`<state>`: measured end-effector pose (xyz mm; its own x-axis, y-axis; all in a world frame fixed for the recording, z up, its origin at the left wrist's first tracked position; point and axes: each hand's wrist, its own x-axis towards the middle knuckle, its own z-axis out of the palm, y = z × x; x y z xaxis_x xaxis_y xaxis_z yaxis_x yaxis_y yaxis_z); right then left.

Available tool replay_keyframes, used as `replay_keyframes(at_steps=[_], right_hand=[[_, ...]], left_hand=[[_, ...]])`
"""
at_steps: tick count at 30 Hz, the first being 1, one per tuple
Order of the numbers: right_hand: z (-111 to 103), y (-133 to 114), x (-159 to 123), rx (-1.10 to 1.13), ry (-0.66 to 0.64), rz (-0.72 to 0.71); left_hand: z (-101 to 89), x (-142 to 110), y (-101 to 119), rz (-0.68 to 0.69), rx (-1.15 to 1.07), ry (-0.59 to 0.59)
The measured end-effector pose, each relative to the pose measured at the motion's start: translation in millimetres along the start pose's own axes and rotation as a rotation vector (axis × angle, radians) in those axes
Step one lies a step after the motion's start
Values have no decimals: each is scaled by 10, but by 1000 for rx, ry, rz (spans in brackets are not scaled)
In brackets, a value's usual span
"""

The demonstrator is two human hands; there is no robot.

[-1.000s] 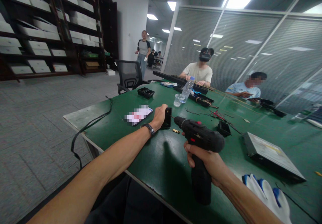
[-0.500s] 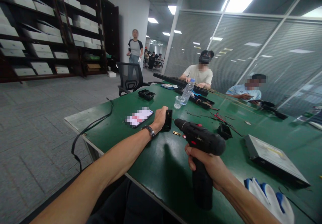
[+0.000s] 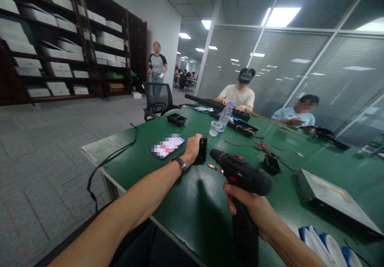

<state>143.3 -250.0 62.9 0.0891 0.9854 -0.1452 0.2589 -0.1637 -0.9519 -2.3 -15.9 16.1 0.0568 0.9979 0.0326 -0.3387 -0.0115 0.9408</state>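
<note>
Nearest, the right hand (image 3: 255, 209) is wrapped tight around the grip of a matte black cordless drill with small red switches (image 3: 244, 175), its snub chuck pointing left and away over the glossy green tabletop (image 3: 192, 195). Just beyond the chuck lies a small brass-coloured metal plate (image 3: 213, 166), flat on the table and apart from the drill tip. Left of that, the left hand (image 3: 192, 149), a dark band at its wrist, is closed on a small upright black rectangular block (image 3: 203, 150), thumb and fingers pinching its near side while it stands on the table. Beside the hand lies a smartphone with a lit screen (image 3: 168, 146). To the right sit a flat grey metal drive case (image 3: 330, 193) and white-and-blue work gloves (image 3: 327, 247). Farther off stand a clear plastic cup (image 3: 215, 128) and a clear water bottle (image 3: 225, 116), with two seated people at the far edge.
</note>
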Motion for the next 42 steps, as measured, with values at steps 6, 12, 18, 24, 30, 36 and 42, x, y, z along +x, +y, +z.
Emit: replay_keyframes(at_steps=[6, 12, 18, 24, 30, 36, 42], right_hand=[[14, 1, -17, 75, -10, 7], [57, -79, -65, 104, 11, 0], [64, -98, -69, 102, 12, 6], [15, -7, -27, 93, -20, -6], [31, -54, -49, 90, -3, 20], [47, -81, -61, 90, 10, 9], [39, -69, -47, 82, -10, -2]], left_hand=[[-29, 89, -101, 97, 88, 9], [-32, 70, -88, 87, 79, 3], [-24, 50, -63, 77, 95, 3], [-14, 16, -23, 79, 106, 5], [-19, 13, -26, 69, 93, 3], [-17, 39, -58, 76, 69, 7], [-7, 24, -35, 71, 59, 5]])
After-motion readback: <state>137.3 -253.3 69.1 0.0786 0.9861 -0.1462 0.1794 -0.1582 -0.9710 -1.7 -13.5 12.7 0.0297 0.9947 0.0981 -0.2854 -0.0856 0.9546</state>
